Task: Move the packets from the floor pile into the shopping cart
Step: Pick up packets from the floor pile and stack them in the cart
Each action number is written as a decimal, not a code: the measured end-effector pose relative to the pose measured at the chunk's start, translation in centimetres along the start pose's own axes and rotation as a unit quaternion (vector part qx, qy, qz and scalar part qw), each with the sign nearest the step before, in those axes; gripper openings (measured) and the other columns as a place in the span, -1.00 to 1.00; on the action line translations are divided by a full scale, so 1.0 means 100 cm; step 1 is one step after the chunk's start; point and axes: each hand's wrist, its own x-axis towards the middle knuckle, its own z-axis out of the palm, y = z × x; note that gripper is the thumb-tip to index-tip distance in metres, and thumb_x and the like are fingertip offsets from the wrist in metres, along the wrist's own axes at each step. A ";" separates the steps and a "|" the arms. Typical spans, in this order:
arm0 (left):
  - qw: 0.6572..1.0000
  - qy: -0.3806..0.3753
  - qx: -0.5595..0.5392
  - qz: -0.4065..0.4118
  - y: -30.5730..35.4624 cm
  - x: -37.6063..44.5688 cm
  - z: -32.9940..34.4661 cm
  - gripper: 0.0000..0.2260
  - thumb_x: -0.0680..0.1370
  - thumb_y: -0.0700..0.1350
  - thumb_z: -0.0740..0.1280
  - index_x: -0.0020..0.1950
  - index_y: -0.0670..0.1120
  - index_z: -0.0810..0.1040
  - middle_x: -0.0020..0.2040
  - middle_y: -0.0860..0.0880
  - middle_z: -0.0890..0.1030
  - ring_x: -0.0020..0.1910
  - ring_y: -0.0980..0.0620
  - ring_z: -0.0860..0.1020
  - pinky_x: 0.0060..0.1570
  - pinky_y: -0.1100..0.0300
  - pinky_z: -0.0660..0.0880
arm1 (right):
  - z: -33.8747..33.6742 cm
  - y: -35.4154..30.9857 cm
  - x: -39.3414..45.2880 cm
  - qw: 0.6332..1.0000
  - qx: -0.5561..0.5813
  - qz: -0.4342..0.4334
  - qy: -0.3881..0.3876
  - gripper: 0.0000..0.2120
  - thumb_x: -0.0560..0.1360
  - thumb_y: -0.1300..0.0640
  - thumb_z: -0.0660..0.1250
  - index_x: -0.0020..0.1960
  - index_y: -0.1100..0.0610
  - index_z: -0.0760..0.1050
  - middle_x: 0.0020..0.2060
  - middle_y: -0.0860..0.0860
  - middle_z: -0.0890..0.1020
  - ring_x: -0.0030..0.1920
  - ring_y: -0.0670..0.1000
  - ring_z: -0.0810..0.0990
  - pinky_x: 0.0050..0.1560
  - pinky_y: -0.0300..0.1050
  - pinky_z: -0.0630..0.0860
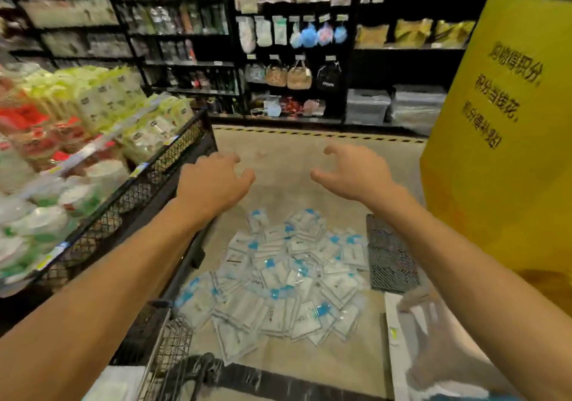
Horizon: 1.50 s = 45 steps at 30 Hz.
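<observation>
The left hand [216, 178] is hovering with its fingers loosely curled and spread, holding nothing, and the right hand [353, 171] is doing likewise just to its right, the two apart above the floor [294, 159]. The packets [278, 277] are lying in a heap on the floor nearer than both hands. The shopping cart [167, 345] is showing its wire edge at the near left. A black mesh bin [148, 184] of bagged goods is standing on the left, and a yellow sign [501, 122] is rising on the right.
</observation>
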 end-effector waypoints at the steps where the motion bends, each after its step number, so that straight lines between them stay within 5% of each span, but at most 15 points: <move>1: 1.000 -0.004 0.001 0.004 0.016 0.006 0.007 -0.49 0.64 0.27 0.09 0.49 0.04 0.42 0.40 -0.12 0.51 0.31 -0.20 0.50 0.24 -0.12 0.44 | 0.000 0.018 0.001 1.000 -0.001 0.009 0.000 -0.36 0.53 -0.33 0.31 0.49 -0.01 0.42 0.33 0.03 0.60 0.32 0.16 0.55 0.26 0.17 0.54; 14: 0.998 -0.031 -0.001 0.047 0.099 0.086 0.104 -0.51 0.64 0.23 0.14 0.48 0.02 0.44 0.39 -0.08 0.54 0.29 -0.13 0.53 0.22 -0.04 0.49 | 0.057 0.157 0.048 0.995 -0.006 0.101 -0.023 -0.37 0.54 -0.31 0.30 0.48 0.01 0.41 0.32 0.06 0.61 0.30 0.18 0.56 0.20 0.15 0.57; 28: 0.991 -0.106 -0.031 0.069 -0.012 0.190 0.250 -0.51 0.62 0.14 0.23 0.48 -0.08 0.43 0.31 -0.13 0.57 0.25 -0.19 0.54 0.19 -0.07 0.47 | 0.208 0.125 0.135 0.981 0.000 0.172 -0.089 -0.35 0.55 -0.26 0.32 0.53 0.02 0.35 0.37 0.08 0.57 0.33 0.23 0.51 0.20 0.15 0.52; 32: 0.991 -0.118 -0.029 0.048 -0.055 0.202 0.317 -0.49 0.60 0.14 0.21 0.47 -0.09 0.44 0.32 -0.15 0.57 0.20 -0.22 0.56 0.12 -0.09 0.47 | 0.274 0.117 0.152 0.976 -0.001 0.178 -0.128 -0.33 0.56 -0.26 0.31 0.56 0.03 0.30 0.40 0.08 0.54 0.36 0.21 0.49 0.20 0.14 0.49; 41: 0.966 -0.254 0.022 -0.036 -0.120 0.183 0.526 -0.41 0.64 0.18 0.14 0.64 0.01 0.16 0.62 -0.16 0.20 0.58 -0.20 0.20 0.51 -0.20 0.14 | 0.463 0.180 0.164 0.952 -0.021 0.222 -0.208 -0.33 0.52 -0.27 0.38 0.46 0.13 0.40 0.24 0.16 0.64 0.19 0.28 0.61 0.11 0.17 0.54; 45: 0.953 -0.299 0.029 -0.049 -0.122 0.168 0.636 -0.40 0.65 0.18 0.13 0.65 0.03 0.11 0.64 -0.13 0.16 0.59 -0.16 0.16 0.52 -0.17 0.13 | 0.562 0.224 0.159 0.941 -0.025 0.249 -0.227 -0.28 0.53 -0.28 0.38 0.52 0.11 0.34 0.35 0.17 0.57 0.31 0.29 0.52 0.14 0.16 0.51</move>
